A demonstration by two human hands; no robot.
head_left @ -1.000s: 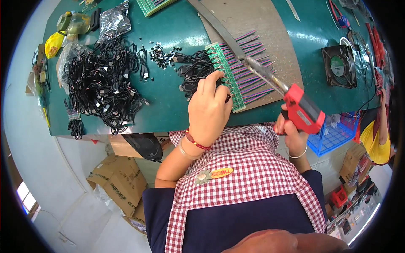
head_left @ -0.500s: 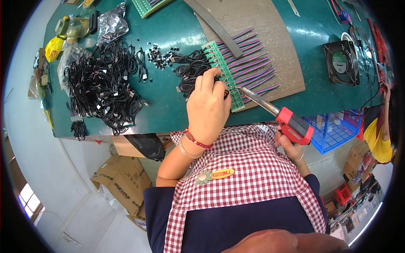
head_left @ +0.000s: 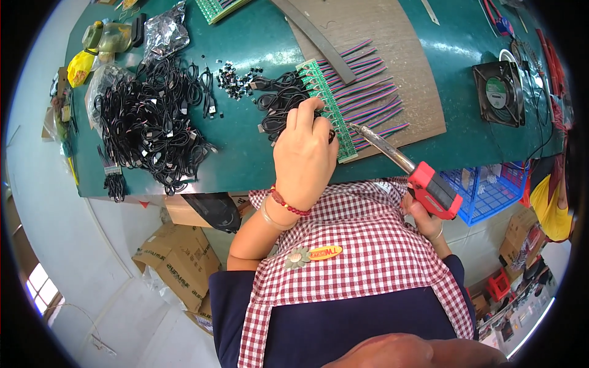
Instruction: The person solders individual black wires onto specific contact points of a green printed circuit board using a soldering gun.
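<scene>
My left hand is curled over the left edge of a green circuit-board strip, its fingers closed on a black USB cable mostly hidden beneath them. More coiled black cables run off that side of the strip. From the opposite edge, several thin multicoloured ribbon wires fan out to the right. My right hand grips the handle of a red-and-black soldering iron. Its metal tip points up and left, just right of the strip's lower part, a little apart from it.
A flat grey bar lies across the wires on a brown board. A big heap of black cables and scattered small connectors cover the green table's left. A square fan stands right; a blue crate sits below the edge.
The soldering iron has moved slightly right and down, its tip drawing back from the strip. My left hand keeps its place on the cable at the strip.
</scene>
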